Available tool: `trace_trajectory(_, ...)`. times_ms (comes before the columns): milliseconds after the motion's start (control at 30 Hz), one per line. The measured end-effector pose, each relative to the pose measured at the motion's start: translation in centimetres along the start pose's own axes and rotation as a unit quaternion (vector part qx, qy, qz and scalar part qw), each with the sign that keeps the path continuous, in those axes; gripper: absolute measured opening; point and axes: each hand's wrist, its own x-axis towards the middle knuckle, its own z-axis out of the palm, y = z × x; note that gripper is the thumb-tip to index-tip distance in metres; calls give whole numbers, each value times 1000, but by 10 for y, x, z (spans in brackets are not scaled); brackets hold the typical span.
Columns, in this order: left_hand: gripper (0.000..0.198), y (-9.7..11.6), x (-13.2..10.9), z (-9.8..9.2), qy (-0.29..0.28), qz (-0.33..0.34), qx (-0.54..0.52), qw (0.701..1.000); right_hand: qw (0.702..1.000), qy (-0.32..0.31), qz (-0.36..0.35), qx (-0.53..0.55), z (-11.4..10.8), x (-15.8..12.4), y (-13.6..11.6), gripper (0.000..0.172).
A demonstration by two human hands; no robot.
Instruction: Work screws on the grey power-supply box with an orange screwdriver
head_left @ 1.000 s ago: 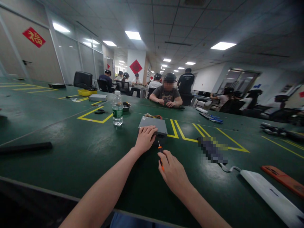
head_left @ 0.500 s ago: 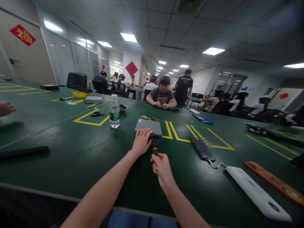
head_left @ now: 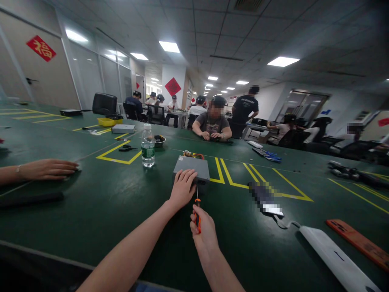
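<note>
A grey metal power supply unit (head_left: 194, 164) sits on the green table (head_left: 121, 202), with bundled coloured cables (head_left: 194, 155) at its far side. My left hand (head_left: 182, 187) grips its near left part, fingers across the top and thumb toward the front face. Below the box, my right hand (head_left: 204, 227) is closed around the orange and black handle of a screwdriver (head_left: 197, 202). The screwdriver's shaft points away from me and its tip meets the front face of the unit. Whether the tip sits in a screw is too small to tell.
A water bottle (head_left: 148, 147) stands left of the unit, a small bowl (head_left: 159, 141) behind it. Another person's hand (head_left: 48, 169) rests at left. To the right lie a phone (head_left: 264, 196), a white power bank (head_left: 334, 255) and an orange case (head_left: 355, 239). A person (head_left: 212, 121) sits opposite.
My right hand has turned and shifted slightly down with the screwdriver, showing more of its handle. Another person's hand has reached farther in from the left. The view has shifted slightly.
</note>
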Motion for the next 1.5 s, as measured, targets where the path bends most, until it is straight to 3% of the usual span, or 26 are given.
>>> trace_trajectory(300,43,3,2,-3,-18,-11,6,1000,995,-18,95,-9,-10,-1,-23,20)
trace_trajectory(600,43,3,4,-3,-19,-15,11,1000,997,35,70,-19,-1,-9,-21,14)
trace_trajectory(767,42,1,5,-3,-29,-15,14,999,995,33,85,-37,-1,-7,-21,18)
trace_trajectory(967,20,-3,5,-5,-53,13,9,998,995,6,52,-89,-12,1,-19,20)
trace_trajectory(1200,9,-6,3,0,-52,7,-2,999,991,1,131,-40,-7,1,-23,19)
trace_trajectory(1300,7,-9,3,2,-58,15,0,998,991,17,123,-45,-6,2,-22,16)
trace_trajectory(1500,9,-11,3,2,-72,30,13,997,992,-33,114,-40,-9,4,-21,22)
